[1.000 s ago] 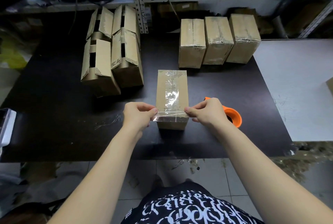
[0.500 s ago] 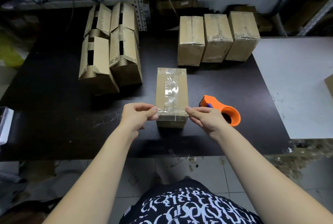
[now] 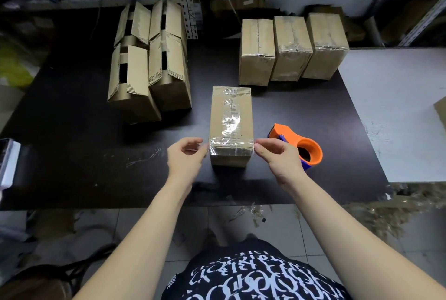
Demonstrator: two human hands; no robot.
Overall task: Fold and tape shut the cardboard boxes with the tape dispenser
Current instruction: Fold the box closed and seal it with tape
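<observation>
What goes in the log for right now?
step: strip across box | left hand: at left end | right hand: at right end | dispenser: on table
</observation>
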